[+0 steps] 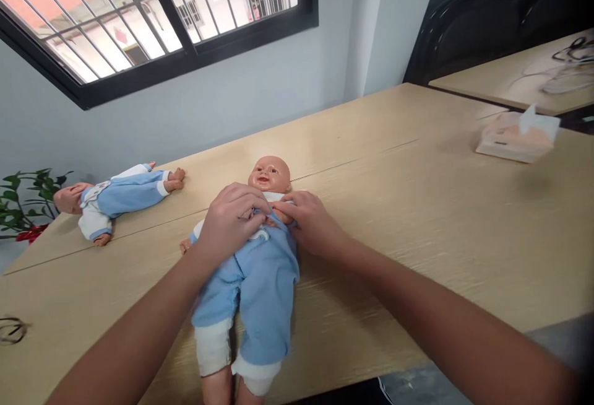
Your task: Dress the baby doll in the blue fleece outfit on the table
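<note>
A baby doll (266, 281) in a blue and white outfit lies on its back on the wooden table (417, 219), its head toward the wall and its legs toward me. My left hand (234, 219) is closed on the outfit at the left side of the doll's chest, fingers bent over the cloth. On the other side of the chest, near the shoulder, my right hand (313, 222) pinches the outfit's front (271, 196). The doll's small hand shows between my hands. My fingers partly hide the cloth they hold.
A second doll (130, 194) in similar clothes lies at the back left, near a potted plant (34, 197). The tissue box (517, 135) stands at the right. Cables (573, 61) lie on another table; a dark looped object (13, 329) is at the left edge.
</note>
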`<state>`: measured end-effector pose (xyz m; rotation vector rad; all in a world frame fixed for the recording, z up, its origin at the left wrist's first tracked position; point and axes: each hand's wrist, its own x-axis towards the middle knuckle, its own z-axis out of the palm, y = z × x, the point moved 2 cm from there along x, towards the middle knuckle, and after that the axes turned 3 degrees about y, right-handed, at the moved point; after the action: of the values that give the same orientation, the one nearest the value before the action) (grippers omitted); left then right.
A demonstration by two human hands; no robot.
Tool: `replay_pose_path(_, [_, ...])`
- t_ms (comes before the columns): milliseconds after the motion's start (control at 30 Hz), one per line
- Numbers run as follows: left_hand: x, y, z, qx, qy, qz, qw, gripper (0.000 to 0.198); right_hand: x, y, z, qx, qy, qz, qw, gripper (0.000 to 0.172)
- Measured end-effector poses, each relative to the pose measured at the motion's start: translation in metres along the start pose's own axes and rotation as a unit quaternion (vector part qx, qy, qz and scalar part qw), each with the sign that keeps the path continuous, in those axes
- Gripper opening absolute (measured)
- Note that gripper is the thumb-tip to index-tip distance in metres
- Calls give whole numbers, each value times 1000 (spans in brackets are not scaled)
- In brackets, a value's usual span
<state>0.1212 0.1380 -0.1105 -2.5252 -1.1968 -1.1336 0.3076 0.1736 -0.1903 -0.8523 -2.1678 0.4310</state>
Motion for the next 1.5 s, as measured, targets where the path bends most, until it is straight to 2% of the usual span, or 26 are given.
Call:
replay_pose_path(100, [4, -4, -2, -21, -9, -40, 999, 16, 0, -1, -5, 55, -38, -54, 996, 56])
replay_pose_path(233, [4, -15, 4, -4, -36, -34, 999, 11, 1, -2, -13, 186, -66, -70, 978, 49])
replay_pose_path(300, [1, -19, 10, 18, -30, -16, 999, 9, 2, -1, -13, 277, -89, -40, 956, 46])
replay_pose_path(367, [-3, -21, 14, 33, -19, -1, 999, 11, 3, 0, -10, 380, -102, 14, 919, 38])
replay_pose_path(433, [-7, -19, 14, 34, -17, 6, 999, 17, 3, 1, -8, 457, -89, 84, 881, 30])
replay_pose_path(533, [-12, -11, 7, 17, -14, -12, 1000, 18, 2, -3, -8, 498, -50, 158, 851, 36])
replay_pose_path(633, [-17, 4, -4, -5, -8, -33, 999, 11, 2, -11, -10, 510, -47, 179, 840, 35])
replay_pose_path(733, [-25, 22, -3, 17, -59, -17, 998, 41, 2, -17, -12, 496, -46, 180, 849, 29])
replay_pose_path(767, [-28, 27, 0, 29, -68, -14, 997, 44, 2, -19, -13, 482, -46, 175, 857, 26])
replay_pose_path(833, [-35, 33, 5, 37, -61, -22, 997, 31, 0, -23, -18, 431, -44, 166, 886, 21])
replay_pose_path(933, [-45, 34, 11, 17, -27, -39, 999, 13, -2, -30, -32, 295, -41, 158, 942, 19])
replay_pose_path(967, [-48, 33, 12, 15, -15, -42, 999, 11, -2, -31, -38, 253, -56, 161, 952, 22])
replay_pose_path(1033, [-54, 32, 11, 18, 5, -41, 999, 12, -4, -31, -47, 221, -137, 167, 951, 29])
replay_pose_path(1100, [-58, 31, 10, 21, 8, -35, 999, 13, -6, -25, -52, 259, -247, 175, 917, 34])
replay_pose_path(1167, [-60, 31, 10, 20, 2, -27, 999, 14, -9, -15, -53, 323, -336, 194, 863, 34])
replay_pose_path(1233, [-63, 31, 11, 20, 3, -27, 999, 15, -10, -3, -52, 364, -381, 216, 822, 29])
replay_pose_path(1267, [-64, 31, 12, 20, 6, -29, 999, 16, -10, 2, -50, 366, -390, 220, 816, 27])
replay_pose_path(1333, [-65, 31, 12, 22, 15, -34, 999, 17, -8, 8, -48, 336, -370, 201, 842, 21])
replay_pose_path(1400, [-67, 30, 11, 27, 27, -38, 999, 18, -5, 9, -46, 278, -300, 165, 897, 18])
replay_pose_path(1433, [-66, 30, 10, 30, 36, -40, 998, 19, -3, 8, -46, 238, -248, 151, 927, 18])
replay_pose_path(1500, [-64, 31, 5, 35, 60, -46, 997, 19, -1, 8, -46, 119, -102, 141, 978, 18])
